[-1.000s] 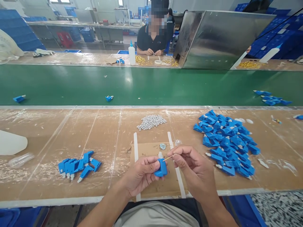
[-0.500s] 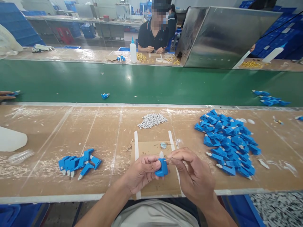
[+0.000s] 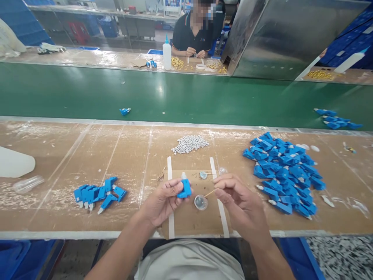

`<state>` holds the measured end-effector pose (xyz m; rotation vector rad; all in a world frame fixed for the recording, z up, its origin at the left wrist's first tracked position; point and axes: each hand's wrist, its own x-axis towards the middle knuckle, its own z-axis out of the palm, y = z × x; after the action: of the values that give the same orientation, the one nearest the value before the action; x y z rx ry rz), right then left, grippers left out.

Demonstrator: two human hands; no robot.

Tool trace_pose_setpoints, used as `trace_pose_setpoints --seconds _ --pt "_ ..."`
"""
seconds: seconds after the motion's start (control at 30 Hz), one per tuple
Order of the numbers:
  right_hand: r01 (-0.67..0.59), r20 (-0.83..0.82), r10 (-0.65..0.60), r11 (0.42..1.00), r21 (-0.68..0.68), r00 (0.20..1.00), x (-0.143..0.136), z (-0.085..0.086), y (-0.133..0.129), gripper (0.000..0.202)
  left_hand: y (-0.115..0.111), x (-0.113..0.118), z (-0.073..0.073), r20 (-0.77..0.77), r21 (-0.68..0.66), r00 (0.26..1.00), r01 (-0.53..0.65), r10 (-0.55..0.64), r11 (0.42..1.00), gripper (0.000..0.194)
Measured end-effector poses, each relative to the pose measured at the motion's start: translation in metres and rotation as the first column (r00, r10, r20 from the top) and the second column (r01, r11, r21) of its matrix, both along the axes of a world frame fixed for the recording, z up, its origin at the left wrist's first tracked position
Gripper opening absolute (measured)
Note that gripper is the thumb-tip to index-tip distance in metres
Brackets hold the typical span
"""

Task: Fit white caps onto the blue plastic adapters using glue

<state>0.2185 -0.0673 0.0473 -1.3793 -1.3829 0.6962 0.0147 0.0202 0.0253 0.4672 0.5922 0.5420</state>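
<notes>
My left hand [image 3: 166,196] is closed on a blue plastic part [image 3: 185,188] with a pale tip pointing up. Between the thumb and fingers of my right hand [image 3: 237,198] is a thin wooden toothpick [image 3: 210,193], its end at the rim of a small round clear dish [image 3: 201,202]. That dish stands on a cardboard sheet [image 3: 192,225] between two white tape strips. A second small dish with bluish stuff [image 3: 203,175] lies behind it, a stick across it. Further back is a heap of small grey pieces [image 3: 190,144].
A big pile of blue parts [image 3: 287,171] lies to the right, a smaller group [image 3: 100,193] to the left. Beyond the bench runs a green conveyor belt [image 3: 175,95] carrying several blue parts. Across it sits another person [image 3: 194,35] beside a white squeeze bottle [image 3: 167,54].
My left hand has moved left with the blue part, away from the toothpick. The toothpick's end is now at the dish, which my hands hid before. The view has tilted down slightly.
</notes>
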Motion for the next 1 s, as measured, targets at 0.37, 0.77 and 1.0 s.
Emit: trace_pose_setpoints --seconds 0.37,0.77,1.0 --pt "0.000 0.453 0.074 0.987 -0.161 0.888 0.029 -0.024 0.051 0.013 0.004 -0.019 -0.020 -0.015 -0.056 0.992 -0.130 0.129 0.990 0.020" --pt "-0.017 0.761 0.021 1.000 -0.013 0.649 0.052 -0.063 0.152 0.025 -0.005 -0.019 -0.022 -0.072 -0.060 0.980 -0.189 0.185 0.980 0.020" --pt "-0.037 0.793 0.075 0.997 -0.065 0.605 0.054 -0.062 0.168 0.023 -0.005 -0.016 -0.021 -0.122 -0.076 0.973 -0.204 0.194 0.976 0.024"
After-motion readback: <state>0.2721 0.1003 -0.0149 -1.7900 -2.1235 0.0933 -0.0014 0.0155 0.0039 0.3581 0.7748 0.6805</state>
